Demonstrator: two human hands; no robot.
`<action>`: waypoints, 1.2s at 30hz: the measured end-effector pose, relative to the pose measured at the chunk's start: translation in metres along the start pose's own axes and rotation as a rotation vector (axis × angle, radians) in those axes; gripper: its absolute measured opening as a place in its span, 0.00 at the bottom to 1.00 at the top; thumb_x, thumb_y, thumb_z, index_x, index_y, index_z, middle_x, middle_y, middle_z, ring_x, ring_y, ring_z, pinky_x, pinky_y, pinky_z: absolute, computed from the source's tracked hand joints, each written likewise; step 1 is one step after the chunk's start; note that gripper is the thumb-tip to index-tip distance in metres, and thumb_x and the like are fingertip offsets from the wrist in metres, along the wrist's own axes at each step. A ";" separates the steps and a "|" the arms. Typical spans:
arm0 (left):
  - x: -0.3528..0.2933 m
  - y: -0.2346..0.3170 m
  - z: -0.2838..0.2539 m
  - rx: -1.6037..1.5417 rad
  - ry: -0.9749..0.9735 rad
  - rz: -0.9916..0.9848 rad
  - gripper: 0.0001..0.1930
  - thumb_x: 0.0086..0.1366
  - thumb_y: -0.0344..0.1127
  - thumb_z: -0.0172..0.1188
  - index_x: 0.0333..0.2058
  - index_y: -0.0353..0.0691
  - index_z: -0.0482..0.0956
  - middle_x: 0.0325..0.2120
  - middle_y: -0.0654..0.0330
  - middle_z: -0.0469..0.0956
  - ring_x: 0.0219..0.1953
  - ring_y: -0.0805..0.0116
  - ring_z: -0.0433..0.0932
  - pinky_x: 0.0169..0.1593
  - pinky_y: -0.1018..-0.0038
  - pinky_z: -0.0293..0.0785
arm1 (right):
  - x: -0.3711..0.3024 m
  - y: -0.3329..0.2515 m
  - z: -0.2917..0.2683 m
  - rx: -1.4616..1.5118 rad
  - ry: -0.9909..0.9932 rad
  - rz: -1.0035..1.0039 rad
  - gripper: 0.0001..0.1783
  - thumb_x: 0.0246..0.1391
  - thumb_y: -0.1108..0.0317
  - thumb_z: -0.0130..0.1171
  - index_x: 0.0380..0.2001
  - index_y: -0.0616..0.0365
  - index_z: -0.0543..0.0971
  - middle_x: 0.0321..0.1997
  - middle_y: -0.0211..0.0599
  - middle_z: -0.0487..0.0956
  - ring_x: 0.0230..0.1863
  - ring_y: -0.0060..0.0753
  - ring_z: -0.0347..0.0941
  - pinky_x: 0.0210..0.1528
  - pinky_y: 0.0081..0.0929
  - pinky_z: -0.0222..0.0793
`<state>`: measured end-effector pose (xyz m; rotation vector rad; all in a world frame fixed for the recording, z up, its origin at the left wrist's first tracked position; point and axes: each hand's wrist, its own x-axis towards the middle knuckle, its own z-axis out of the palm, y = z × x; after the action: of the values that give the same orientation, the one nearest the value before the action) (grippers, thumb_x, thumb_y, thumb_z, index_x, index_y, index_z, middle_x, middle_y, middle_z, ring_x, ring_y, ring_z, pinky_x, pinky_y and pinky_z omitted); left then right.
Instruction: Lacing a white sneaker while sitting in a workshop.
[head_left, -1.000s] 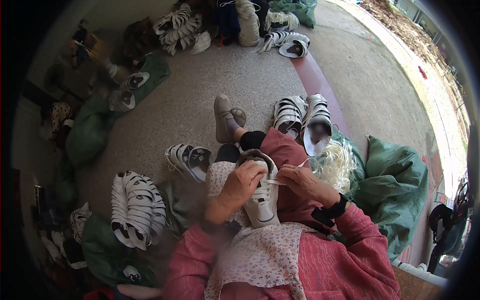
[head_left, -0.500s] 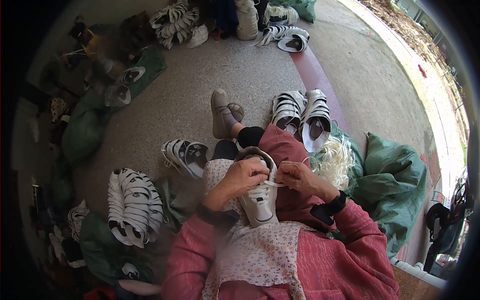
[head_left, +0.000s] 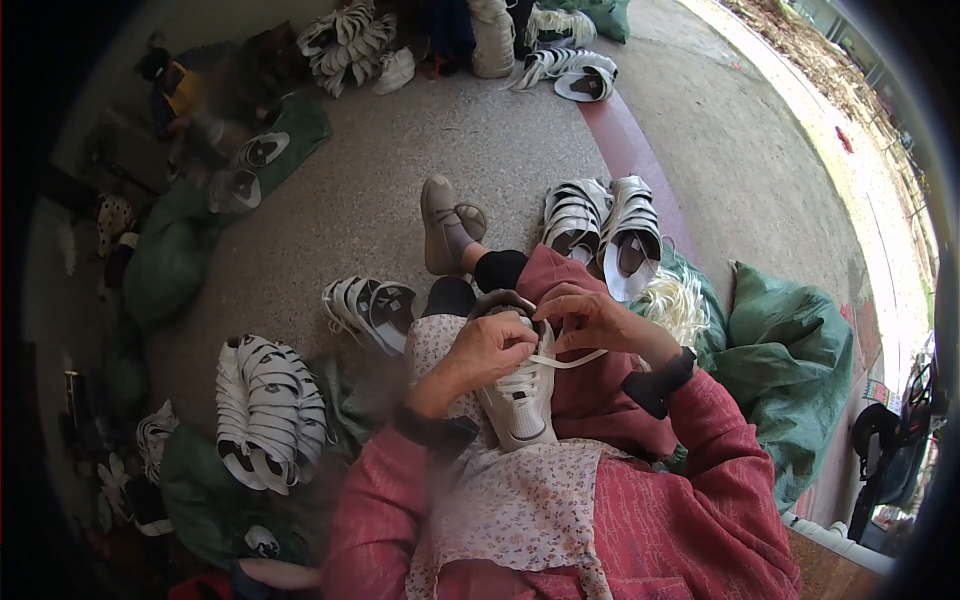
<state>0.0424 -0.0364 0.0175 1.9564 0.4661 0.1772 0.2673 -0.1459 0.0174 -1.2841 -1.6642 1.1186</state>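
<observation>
White sneaker (head_left: 522, 412) lies on the lap (head_left: 598, 402), toe toward the body. Right hand (head_left: 600, 318): fingers arched, parted, near the collar. Left hand (head_left: 490, 352): fingers bunched narrow at the lacing; pinch point hidden. Shoelace (head_left: 575, 362) extends rightward.

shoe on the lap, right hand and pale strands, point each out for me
Shoe (head_left: 524, 416): head view, on the upper near the toe.
Right hand (head_left: 604, 320): head view, back of the hand.
Pale strands (head_left: 677, 310): head view, middle of the bundle.

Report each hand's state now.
Left hand: closed at the flat white lace of the off-white mesh shoe; grip hidden.
Right hand: partly open by the shoe; cannot tell whether it holds anything.
</observation>
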 end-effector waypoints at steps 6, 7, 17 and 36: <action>0.004 -0.002 -0.004 0.016 -0.042 0.013 0.07 0.59 0.29 0.65 0.35 0.35 0.83 0.29 0.63 0.79 0.32 0.73 0.77 0.38 0.75 0.73 | 0.005 0.000 0.005 0.077 -0.041 -0.002 0.18 0.47 0.72 0.72 0.41 0.56 0.78 0.47 0.28 0.73 0.37 0.25 0.71 0.38 0.25 0.69; 0.005 0.000 -0.004 0.014 -0.043 0.012 0.07 0.59 0.29 0.65 0.35 0.35 0.83 0.29 0.63 0.79 0.32 0.73 0.77 0.38 0.75 0.73 | 0.004 0.002 0.006 0.052 -0.014 -0.058 0.17 0.46 0.73 0.72 0.40 0.56 0.77 0.45 0.28 0.73 0.35 0.25 0.70 0.37 0.25 0.68; 0.004 0.005 -0.001 0.023 -0.040 -0.052 0.05 0.56 0.29 0.67 0.32 0.36 0.83 0.24 0.65 0.77 0.26 0.78 0.74 0.32 0.77 0.70 | 0.012 0.001 -0.005 -0.058 -0.140 -0.025 0.18 0.45 0.72 0.72 0.40 0.54 0.78 0.40 0.29 0.74 0.34 0.25 0.72 0.36 0.26 0.69; -0.031 -0.011 -0.122 0.448 0.682 -0.078 0.04 0.59 0.30 0.65 0.28 0.37 0.78 0.27 0.58 0.75 0.27 0.62 0.77 0.32 0.67 0.71 | 0.021 0.011 0.000 -0.215 -0.064 -0.220 0.10 0.44 0.68 0.72 0.31 0.57 0.83 0.33 0.32 0.77 0.34 0.34 0.77 0.37 0.29 0.73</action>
<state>-0.0289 0.0584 0.0622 2.2794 1.0987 0.7563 0.2663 -0.1242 0.0081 -1.1689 -1.9636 0.8765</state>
